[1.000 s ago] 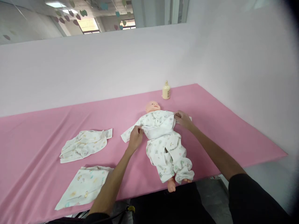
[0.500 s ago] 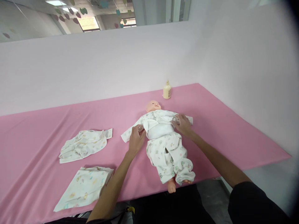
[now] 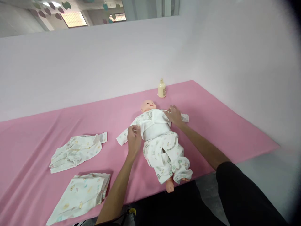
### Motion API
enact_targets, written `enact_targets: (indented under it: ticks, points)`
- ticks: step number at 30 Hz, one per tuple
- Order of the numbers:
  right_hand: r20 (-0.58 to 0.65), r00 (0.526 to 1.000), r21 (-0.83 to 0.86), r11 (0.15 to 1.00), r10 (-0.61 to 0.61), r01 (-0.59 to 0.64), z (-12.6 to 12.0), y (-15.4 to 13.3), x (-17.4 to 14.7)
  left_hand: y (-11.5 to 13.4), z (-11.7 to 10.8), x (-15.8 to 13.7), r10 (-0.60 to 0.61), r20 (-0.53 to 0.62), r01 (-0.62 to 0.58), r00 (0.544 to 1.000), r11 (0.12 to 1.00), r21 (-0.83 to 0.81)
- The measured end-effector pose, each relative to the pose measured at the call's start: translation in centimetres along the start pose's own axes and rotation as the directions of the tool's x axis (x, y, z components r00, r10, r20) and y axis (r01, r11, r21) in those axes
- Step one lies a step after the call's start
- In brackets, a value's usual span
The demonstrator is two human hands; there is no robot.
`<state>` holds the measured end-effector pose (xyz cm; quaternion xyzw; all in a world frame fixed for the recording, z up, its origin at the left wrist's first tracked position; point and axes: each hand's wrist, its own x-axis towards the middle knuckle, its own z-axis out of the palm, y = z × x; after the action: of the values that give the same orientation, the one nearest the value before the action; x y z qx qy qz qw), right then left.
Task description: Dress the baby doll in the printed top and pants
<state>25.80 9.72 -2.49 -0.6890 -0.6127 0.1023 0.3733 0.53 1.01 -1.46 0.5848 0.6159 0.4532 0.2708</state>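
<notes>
The doll (image 3: 155, 131) lies with its feet at the desk's (image 3: 216, 128) near edge. At its shirt (image 3: 150, 117), the left hand (image 3: 134, 136) is curled narrow, the right hand (image 3: 174, 115) looser (whether either grips cloth, I cannot tell).

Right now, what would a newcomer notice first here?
Probably the doll in printed white clothes, lying on the pink cover between the left hand and the right hand. Then the pale pump bottle standing beyond its head, and a rumpled garment and folded cloth at left.
</notes>
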Motion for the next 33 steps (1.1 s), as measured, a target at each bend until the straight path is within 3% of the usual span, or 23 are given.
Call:
enact_targets:
  ticks: [3, 5, 7, 10, 11, 12, 15, 17, 19, 21, 24, 27, 30, 33]
  points:
    - [-0.045, 0.994, -0.080, 0.993, -0.095, 0.091, -0.7, -0.3, -2.0, -0.7, 0.2, -0.6, 0.121, 0.066, -0.133, 0.990, 0.967, 0.218]
    - [0.014, 0.990, -0.013, 0.990, -0.141, 0.142, -2.0, -0.1, -4.0, -1.2, 0.0, -0.1, 0.109, 0.059, -0.122, 0.992, 0.953, 0.277]
    - [0.194, 0.963, 0.116, 0.979, -0.187, 0.166, -3.8, 0.3, -5.7, -1.3, -0.6, 0.2, 0.067, -0.037, -0.054, 0.997, 0.960, 0.276]
    - [0.525, 0.822, 0.314, 0.948, -0.221, 0.054, -6.5, 1.5, -7.1, -0.8, -1.9, -1.2, 0.015, -0.132, 0.018, 0.991, 0.970, 0.241]
    - [0.600, 0.768, 0.355, 0.935, -0.224, -0.005, -7.1, 2.0, -7.2, -0.6, -2.3, -2.0, 0.002, -0.076, 0.014, 0.997, 0.976, 0.217]
    - [0.658, 0.718, 0.385, 0.921, -0.227, -0.061, -7.7, 2.4, -7.2, -0.4, -2.7, -2.9, 0.007, 0.060, -0.018, 0.998, 0.982, 0.187]
    - [0.776, 0.572, 0.431, 0.885, -0.265, -0.175, -8.5, 3.1, -6.8, -0.4, -3.7, -4.8, 0.029, 0.453, -0.087, 0.891, 0.990, 0.108]
    - [0.816, 0.502, 0.444, 0.867, -0.287, -0.226, -8.5, 3.2, -6.6, -0.8, -4.0, -5.1, -0.005, 0.551, -0.047, 0.835, 0.996, 0.081]
    - [0.832, 0.469, 0.443, 0.863, -0.295, -0.243, -8.2, 3.1, -6.6, -1.2, -4.1, -5.0, -0.034, 0.614, 0.014, 0.789, 0.999, 0.037]
    - [0.834, 0.470, 0.427, 0.878, -0.291, -0.215, -7.8, 3.1, -6.6, -1.6, -4.0, -4.7, -0.029, 0.662, 0.048, 0.749, 0.999, -0.011]
    - [0.817, 0.509, 0.382, 0.916, -0.271, -0.125, -7.5, 3.0, -6.6, -2.0, -3.4, -4.3, -0.025, 0.655, 0.043, 0.755, 0.999, -0.012]
    - [0.764, 0.591, 0.367, 0.928, -0.258, -0.070, -7.5, 2.8, -6.6, -2.3, -2.8, -3.8, -0.058, 0.579, 0.050, 0.813, 0.998, 0.029]
    - [0.695, 0.674, 0.379, 0.924, -0.249, -0.050, -7.4, 2.6, -6.8, -2.4, -2.2, -3.2, -0.124, 0.446, 0.132, 0.887, 0.991, 0.014]
    - [0.633, 0.743, 0.371, 0.928, -0.218, -0.044, -6.9, 2.5, -6.9, -2.1, -1.6, -2.8, -0.184, 0.329, 0.205, 0.926, 0.978, -0.033]
